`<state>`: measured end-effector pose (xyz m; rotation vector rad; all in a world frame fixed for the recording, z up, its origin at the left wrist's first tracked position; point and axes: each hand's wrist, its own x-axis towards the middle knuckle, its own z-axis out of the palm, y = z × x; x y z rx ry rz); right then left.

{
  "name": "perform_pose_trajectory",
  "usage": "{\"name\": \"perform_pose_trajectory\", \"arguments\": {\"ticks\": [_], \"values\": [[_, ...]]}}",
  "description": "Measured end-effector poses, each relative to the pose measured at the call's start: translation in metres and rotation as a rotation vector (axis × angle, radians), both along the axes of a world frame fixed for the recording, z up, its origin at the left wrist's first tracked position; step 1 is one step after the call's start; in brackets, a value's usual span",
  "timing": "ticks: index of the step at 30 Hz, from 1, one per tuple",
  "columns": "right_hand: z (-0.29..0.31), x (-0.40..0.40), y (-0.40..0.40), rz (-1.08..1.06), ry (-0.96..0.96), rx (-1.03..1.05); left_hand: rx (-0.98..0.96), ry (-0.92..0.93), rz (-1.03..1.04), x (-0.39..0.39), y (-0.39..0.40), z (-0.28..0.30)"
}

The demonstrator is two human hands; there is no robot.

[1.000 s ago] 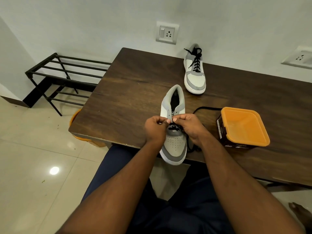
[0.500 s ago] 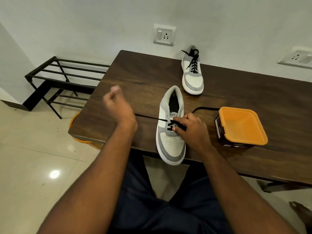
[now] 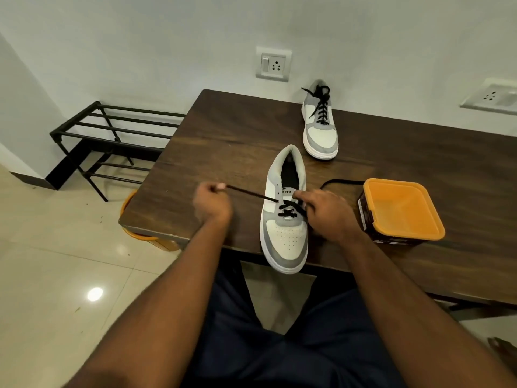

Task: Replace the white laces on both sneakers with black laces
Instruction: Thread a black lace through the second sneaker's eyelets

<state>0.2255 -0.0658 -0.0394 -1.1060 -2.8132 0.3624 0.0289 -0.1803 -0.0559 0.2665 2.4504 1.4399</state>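
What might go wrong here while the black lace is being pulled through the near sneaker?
1. The near sneaker has its toe hanging past the table edge; a hard sideways pull by the left hand on the black lace may drag it off, though the right hand steadies it.
2. The lace's other end trails beside the orange-lidded tub and could snag on it.

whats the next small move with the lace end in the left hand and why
Probably feed that end into the next free eyelet up. The left hand pinches the black lace pulled taut out to the side, while the right hand steadies the near sneaker. Only its lower eyelets are crossed; the far sneaker looks fully laced.
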Motion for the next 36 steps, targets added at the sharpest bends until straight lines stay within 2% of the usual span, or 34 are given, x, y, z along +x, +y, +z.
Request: {"name": "perform_pose_trajectory", "arguments": {"ticks": [1,2,3,5,8,12,14,18,19,21,23,26,28,30,33,36], "values": [[-0.002,-0.001,-0.001,0.0,0.026,-0.006,-0.011,0.014,0.061,-0.008,-0.006,-0.001],[-0.003,-0.002,-0.001,0.0,0.051,-0.013,-0.067,0.072,0.021,-0.008,-0.01,-0.001],[-0.004,-0.003,-0.003,-0.001,0.068,-0.018,-0.106,0.168,-0.074,-0.001,-0.01,0.0],[-0.005,-0.004,-0.004,-0.008,0.092,-0.024,-0.058,0.293,-0.307,0.019,-0.002,0.002],[-0.003,-0.006,-0.004,-0.008,0.113,-0.037,-0.005,0.124,-0.559,0.04,0.013,-0.002],[0.0,-0.006,-0.005,-0.025,0.11,-0.044,-0.048,0.047,-0.639,0.048,0.019,-0.012],[0.0,-0.005,-0.003,-0.039,0.097,-0.054,-0.022,0.004,-0.537,0.041,0.017,-0.015],[0.002,-0.002,0.002,-0.025,0.072,-0.099,0.15,-0.194,0.292,-0.013,0.001,-0.032],[0.003,-0.002,0.003,-0.017,0.068,-0.106,0.154,-0.193,0.373,-0.021,-0.006,-0.033],[0.003,-0.002,0.004,-0.009,0.061,-0.111,0.092,-0.066,0.256,-0.019,-0.012,-0.027],[0.003,-0.004,0.004,-0.004,0.058,-0.093,0.115,0.082,-0.029,-0.001,-0.007,-0.016],[0.002,-0.005,0.003,0.001,0.065,-0.083,0.148,-0.006,-0.448,0.027,0.008,-0.01],[0.001,-0.004,0.004,0.013,0.074,-0.089,0.062,0.033,-0.594,0.04,0.015,-0.009],[0.002,-0.003,0.004,0.023,0.077,-0.097,0.011,0.122,-0.639,0.046,0.018,-0.009],[0.003,-0.002,0.005,0.024,0.065,-0.089,-0.055,0.158,-0.649,0.045,0.019,-0.009],[0.004,-0.003,0.007,0.021,0.038,-0.079,-0.176,0.262,-0.514,0.027,0.013,-0.008]]}}
